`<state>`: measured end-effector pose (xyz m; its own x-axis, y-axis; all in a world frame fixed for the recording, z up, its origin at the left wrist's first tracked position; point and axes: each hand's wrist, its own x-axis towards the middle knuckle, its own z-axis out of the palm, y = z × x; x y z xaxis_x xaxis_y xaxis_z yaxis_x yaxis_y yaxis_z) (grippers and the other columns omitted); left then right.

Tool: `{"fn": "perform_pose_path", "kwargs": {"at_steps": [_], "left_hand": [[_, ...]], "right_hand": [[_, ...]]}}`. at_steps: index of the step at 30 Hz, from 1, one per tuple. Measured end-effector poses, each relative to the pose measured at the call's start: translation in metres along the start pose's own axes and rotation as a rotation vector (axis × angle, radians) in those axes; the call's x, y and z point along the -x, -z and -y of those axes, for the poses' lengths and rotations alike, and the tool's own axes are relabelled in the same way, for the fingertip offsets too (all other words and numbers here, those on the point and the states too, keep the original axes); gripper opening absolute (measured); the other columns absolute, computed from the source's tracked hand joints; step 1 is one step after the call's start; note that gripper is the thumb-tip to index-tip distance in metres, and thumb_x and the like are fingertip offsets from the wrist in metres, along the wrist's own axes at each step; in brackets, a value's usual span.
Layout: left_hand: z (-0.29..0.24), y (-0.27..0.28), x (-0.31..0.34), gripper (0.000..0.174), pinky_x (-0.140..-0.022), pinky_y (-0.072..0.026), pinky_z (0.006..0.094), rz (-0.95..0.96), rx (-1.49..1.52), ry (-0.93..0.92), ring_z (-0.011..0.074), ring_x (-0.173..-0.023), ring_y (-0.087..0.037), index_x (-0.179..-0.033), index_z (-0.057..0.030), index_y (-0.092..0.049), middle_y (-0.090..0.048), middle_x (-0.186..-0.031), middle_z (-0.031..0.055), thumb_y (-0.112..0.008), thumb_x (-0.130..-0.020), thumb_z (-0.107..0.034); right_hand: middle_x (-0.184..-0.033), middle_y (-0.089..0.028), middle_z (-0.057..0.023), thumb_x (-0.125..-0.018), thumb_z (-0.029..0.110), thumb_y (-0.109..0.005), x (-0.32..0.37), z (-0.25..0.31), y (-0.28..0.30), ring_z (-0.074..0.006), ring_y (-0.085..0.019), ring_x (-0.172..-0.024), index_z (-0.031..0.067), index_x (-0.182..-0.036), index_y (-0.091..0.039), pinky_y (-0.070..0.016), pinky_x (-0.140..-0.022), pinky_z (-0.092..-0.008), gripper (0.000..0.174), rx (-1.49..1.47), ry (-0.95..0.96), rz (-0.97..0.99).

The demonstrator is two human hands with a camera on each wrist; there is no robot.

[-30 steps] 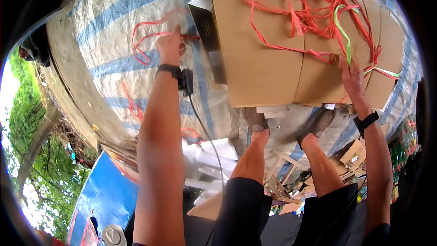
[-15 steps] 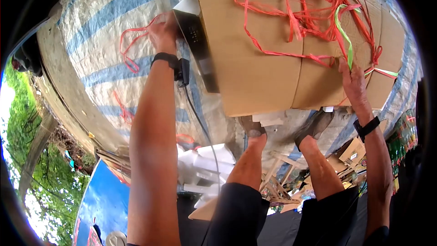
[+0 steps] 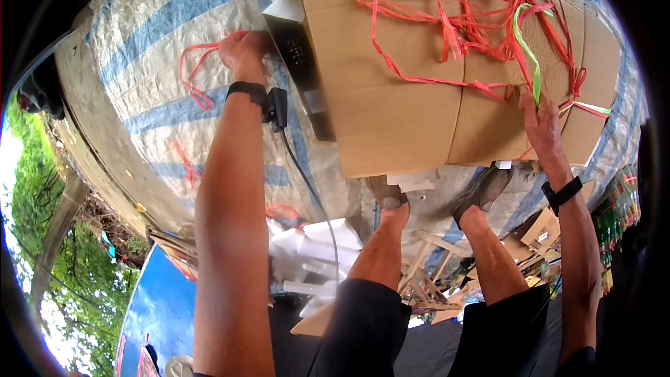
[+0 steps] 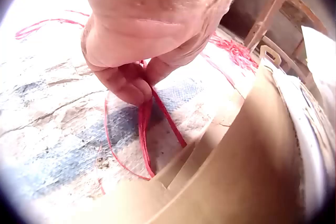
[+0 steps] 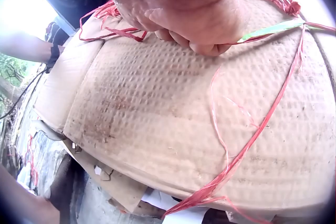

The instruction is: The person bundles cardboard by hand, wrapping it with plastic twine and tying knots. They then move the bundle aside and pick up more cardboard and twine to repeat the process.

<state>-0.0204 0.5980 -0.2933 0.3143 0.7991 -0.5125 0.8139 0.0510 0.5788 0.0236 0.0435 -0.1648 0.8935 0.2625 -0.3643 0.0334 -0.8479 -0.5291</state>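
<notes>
In the head view a stack of flattened cardboard [image 3: 398, 119] lies before me, with a tangle of red plastic twine [image 3: 488, 21] on top. My left hand [image 3: 244, 52] is beside the stack's left edge, close to a dark printed box side [image 3: 296, 49]. Its thumb and fingers pinch red twine [image 4: 145, 140], which runs down toward the cardboard edge in the left wrist view. On top of the stack, toward the right, my right hand [image 3: 541, 126] grips the twine where a light green strip [image 3: 528, 56] joins it. The right fingers curl against the cardboard [image 5: 131, 92].
A white and blue striped tarp [image 3: 174, 21] spreads under the stack. Near my feet [image 3: 387, 192] lie white foam pieces [image 3: 317, 255] and a wooden frame [image 3: 426, 272]. A cable [image 3: 307, 174] hangs from the left wrist. Bottles [image 3: 618, 213] stand at the right.
My left hand has shifted up and closer against the stack's left side, drawing the twine loop along. The view has moved slightly. My right hand keeps its hold on the twine.
</notes>
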Motion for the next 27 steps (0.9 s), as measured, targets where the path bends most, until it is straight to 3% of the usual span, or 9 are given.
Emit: {"fn": "perform_pose_path", "kwargs": {"at_steps": [4,7,15,19,21,22,23,25,27], "left_hand": [[0.009,0.019,0.016,0.004,-0.053,-0.0533,0.0349,0.108,0.447,0.156,0.028,-0.058,-0.064,-0.082,0.0076,-0.061,-0.067,-0.075,0.0185,-0.06,-0.079,0.005],[0.006,0.029,0.036,0.015,-0.056,-0.059,0.0329,0.048,0.427,0.253,0.0279,-0.065,-0.068,-0.102,0.0076,-0.057,-0.068,-0.089,0.0193,-0.057,-0.087,0.005],[0.013,0.037,0.034,0.01,-0.068,-0.0601,0.0394,0.014,0.225,0.237,0.0255,-0.073,-0.068,-0.099,-0.0013,-0.063,-0.07,-0.091,0.0146,-0.056,-0.095,-0.008],[0.026,0.03,0.018,0.004,-0.055,-0.0556,0.036,0.091,0.259,0.238,0.0231,-0.064,-0.066,-0.09,-0.0004,-0.063,-0.069,-0.084,0.0154,-0.063,-0.09,-0.005],[0.025,0.022,0.014,0.012,-0.043,-0.0463,0.0327,-0.034,-0.033,0.299,0.0207,-0.05,-0.06,-0.079,-0.0003,-0.06,-0.067,-0.074,0.0153,-0.072,-0.08,-0.001],[0.019,0.02,0.03,0.022,-0.036,-0.0381,0.0313,-0.096,0.107,0.265,0.0181,-0.042,-0.052,-0.066,-0.0024,-0.055,-0.064,-0.068,0.0146,-0.076,-0.07,0.004],[0.024,0.022,0.025,0.022,-0.036,-0.0381,0.0313,-0.095,0.107,0.266,0.0181,-0.042,-0.052,-0.066,-0.0024,-0.055,-0.064,-0.068,0.0146,-0.076,-0.07,0.004],[0.023,0.029,0.022,0.016,-0.047,-0.0458,0.0332,-0.045,-0.382,0.054,0.0188,-0.049,-0.059,-0.066,0.0016,-0.064,-0.063,-0.061,0.0085,-0.072,-0.074,-0.01],[0.025,0.037,0.029,0.016,-0.05,-0.0474,0.0333,0.003,-0.245,0.063,0.0193,-0.055,-0.062,-0.072,0.004,-0.068,-0.064,-0.062,0.0107,-0.071,-0.074,-0.011]], "right_hand": [[-0.064,-0.059,-0.0163,-0.101,0.031,-0.056,-0.002,0.001,-0.002,-0.0269,-0.058,-0.057,-0.0041,-0.083,-0.063,-0.0445,-0.058,-0.0394,0.04,-0.01,0.015,-0.025],[-0.063,-0.059,-0.0158,-0.101,0.032,-0.056,0.001,-0.002,-0.002,-0.025,-0.057,-0.057,-0.0042,-0.083,-0.063,-0.0443,-0.058,-0.0392,0.042,-0.021,-0.025,-0.009],[-0.063,-0.059,-0.0136,-0.101,0.032,-0.057,-0.001,-0.006,-0.003,-0.0203,-0.055,-0.058,-0.0034,-0.081,-0.063,-0.0435,-0.057,-0.0372,0.041,0.008,-0.034,-0.001],[-0.063,-0.059,-0.0128,-0.101,0.03,-0.058,0.0,-0.012,-0.005,-0.0197,-0.055,-0.058,-0.003,-0.081,-0.063,-0.0434,-0.057,-0.0371,0.039,-0.004,-0.001,-0.001],[-0.062,-0.058,-0.0119,-0.101,0.029,-0.058,-0.002,-0.007,-0.005,-0.019,-0.054,-0.057,-0.0027,-0.081,-0.062,-0.0431,-0.057,-0.0368,0.038,-0.024,-0.011,-0.028],[-0.062,-0.058,-0.0119,-0.101,0.029,-0.058,-0.001,-0.008,-0.006,-0.019,-0.054,-0.057,-0.0027,-0.081,-0.062,-0.0431,-0.057,-0.0368,0.038,-0.023,-0.012,-0.028],[-0.062,-0.058,-0.0116,-0.101,0.029,-0.058,0.0,-0.009,-0.008,-0.0187,-0.054,-0.057,-0.0028,-0.081,-0.062,-0.0426,-0.057,-0.0367,0.038,-0.023,-0.001,-0.045],[-0.062,-0.057,-0.0112,-0.101,0.029,-0.059,-0.001,-0.009,-0.006,-0.0184,-0.053,-0.057,-0.0029,-0.081,-0.062,-0.0422,-0.056,-0.0365,0.038,-0.017,0.011,-0.066],[-0.062,-0.057,-0.0111,-0.101,0.03,-0.059,0.0,-0.005,-0.005,-0.0178,-0.052,-0.057,-0.003,-0.081,-0.062,-0.0421,-0.056,-0.0359,0.039,-0.052,-0.008,-0.037]]}}
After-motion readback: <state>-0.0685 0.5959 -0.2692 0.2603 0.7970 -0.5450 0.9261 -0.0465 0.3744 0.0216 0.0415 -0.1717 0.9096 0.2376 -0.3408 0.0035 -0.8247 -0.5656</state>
